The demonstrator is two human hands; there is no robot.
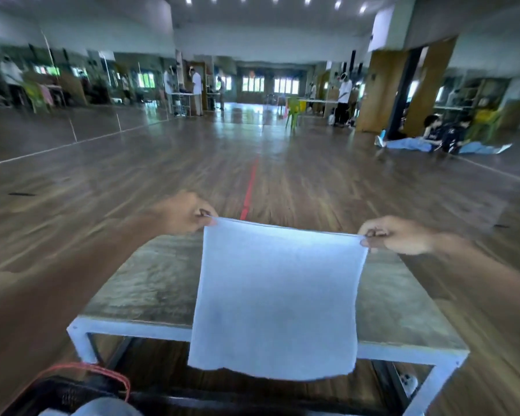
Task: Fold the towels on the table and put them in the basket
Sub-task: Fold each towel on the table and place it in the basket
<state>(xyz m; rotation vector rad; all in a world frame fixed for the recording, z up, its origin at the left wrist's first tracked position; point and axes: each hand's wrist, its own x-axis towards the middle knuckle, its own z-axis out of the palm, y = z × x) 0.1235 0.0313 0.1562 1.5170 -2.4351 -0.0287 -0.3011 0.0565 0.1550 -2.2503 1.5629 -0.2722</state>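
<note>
Fingers [205, 214] of the left hand [180, 213] and right hand [398, 235] pinch the top corners of the towel [276, 295], which hangs below them.

The person is showing a bare left forearm [72, 265] and a bare right forearm [481, 271], with the left hand [180, 213] and right hand [397, 235] likewise going uncovered

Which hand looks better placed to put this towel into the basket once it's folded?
Probably the left hand. Both hands pinch top corners of the towel, but the basket sits low on the left, on that arm's side; the right hand would have to cross over.
</note>
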